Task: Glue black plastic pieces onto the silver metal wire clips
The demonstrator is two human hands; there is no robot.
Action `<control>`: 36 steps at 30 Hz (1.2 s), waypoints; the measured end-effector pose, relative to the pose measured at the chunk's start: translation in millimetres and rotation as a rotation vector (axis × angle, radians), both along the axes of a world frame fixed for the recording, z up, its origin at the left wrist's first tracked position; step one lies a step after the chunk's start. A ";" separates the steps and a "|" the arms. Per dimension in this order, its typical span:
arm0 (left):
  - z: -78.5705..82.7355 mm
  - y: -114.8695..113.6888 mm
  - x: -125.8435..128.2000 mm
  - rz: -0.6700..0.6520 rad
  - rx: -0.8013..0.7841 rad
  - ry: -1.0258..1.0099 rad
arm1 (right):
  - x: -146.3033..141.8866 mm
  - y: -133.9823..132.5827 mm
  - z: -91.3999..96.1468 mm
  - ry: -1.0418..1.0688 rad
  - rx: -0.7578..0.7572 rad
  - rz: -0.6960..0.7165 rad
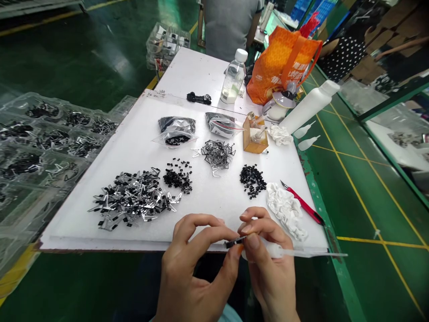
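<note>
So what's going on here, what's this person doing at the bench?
A person sits at a white board spread with small parts. Their left hand pinches a tiny black-and-metal part, while their right hand holds a slim plastic dropper right beside it. Loose piles of black pieces and metal clips lie on the board, with a white cloth and a red craft knife to the right.
</note>
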State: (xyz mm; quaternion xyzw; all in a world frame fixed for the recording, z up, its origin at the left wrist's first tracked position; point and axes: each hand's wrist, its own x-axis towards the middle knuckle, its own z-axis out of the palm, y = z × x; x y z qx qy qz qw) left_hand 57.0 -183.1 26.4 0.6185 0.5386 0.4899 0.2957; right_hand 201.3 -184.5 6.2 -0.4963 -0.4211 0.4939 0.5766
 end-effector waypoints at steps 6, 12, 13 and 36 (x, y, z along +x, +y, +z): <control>2.3 2.0 -2.1 0.049 -0.015 -0.069 | 17.4 26.6 9.4 -0.067 0.052 -0.070; -3.7 9.8 -6.9 0.063 -0.221 -0.372 | 83.5 160.5 19.9 -0.611 0.190 -0.357; -5.6 10.3 -6.7 0.066 -0.279 -0.432 | 90.2 182.2 19.9 -0.653 0.189 -0.334; -9.5 4.1 -12.6 0.095 -0.382 -0.751 | 29.7 107.3 62.1 -0.392 0.416 -0.394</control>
